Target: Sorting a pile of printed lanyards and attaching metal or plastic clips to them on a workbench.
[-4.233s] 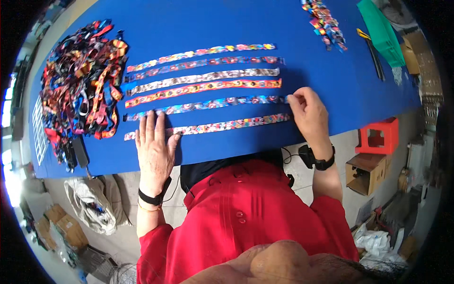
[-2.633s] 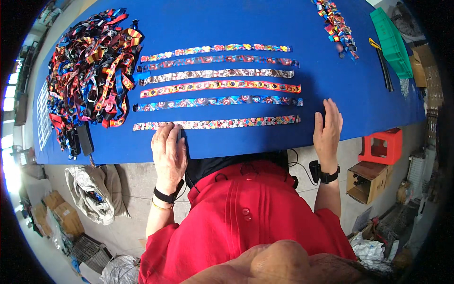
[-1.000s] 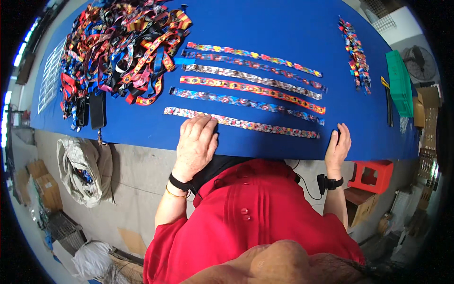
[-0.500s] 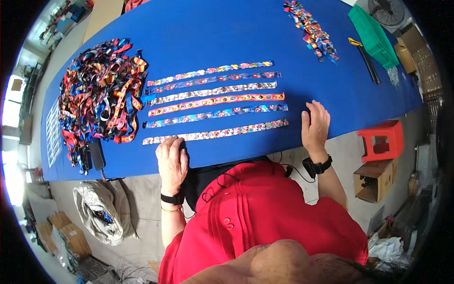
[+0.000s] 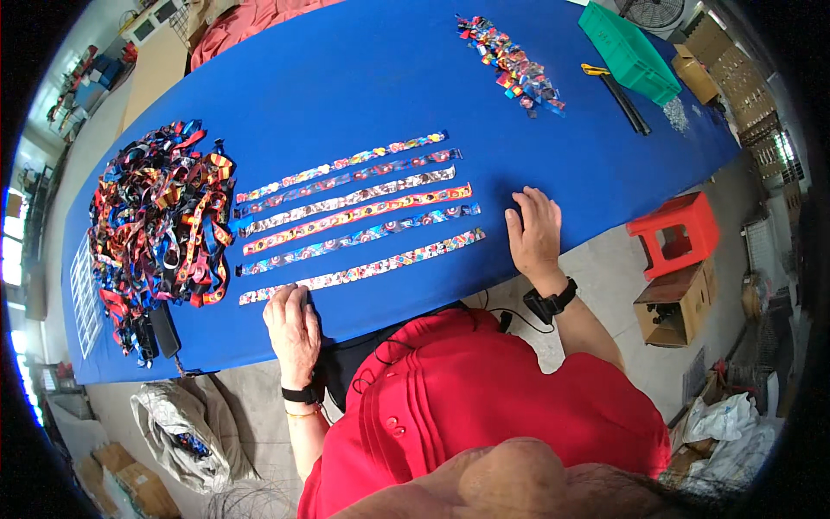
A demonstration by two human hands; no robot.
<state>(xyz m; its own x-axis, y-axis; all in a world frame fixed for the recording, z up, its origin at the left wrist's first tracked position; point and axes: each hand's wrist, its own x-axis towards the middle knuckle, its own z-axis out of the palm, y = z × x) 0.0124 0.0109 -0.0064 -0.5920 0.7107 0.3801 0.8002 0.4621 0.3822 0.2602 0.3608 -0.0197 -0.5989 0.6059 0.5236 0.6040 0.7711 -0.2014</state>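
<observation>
Six printed ribbon straps [image 5: 356,214] lie side by side across the blue table, running left to right. My left hand [image 5: 293,336] rests at the table's near edge, fingers lying loosely flat. Its fingertips reach the nearest strap, a white one with multicoloured print [image 5: 393,263]; whether they press on it I cannot tell. To the right of the straps' ends, my right hand [image 5: 537,238] lies on the tabletop with its fingers stretched out and nothing in it. On the left is a big tangled heap of similar straps [image 5: 164,208].
A pile of short strap pieces [image 5: 512,65] lies at the far right, near a yellow-handled cutter [image 5: 594,69], a dark rod [image 5: 626,104] and a green crate [image 5: 629,54]. Beside the table stand a red stool [image 5: 674,233], a cardboard box [image 5: 674,311] and a pale sack [image 5: 190,432].
The view has turned, so the table and straps appear tilted and shifted left. Both hands stay in nearly the same places relative to the straps.
</observation>
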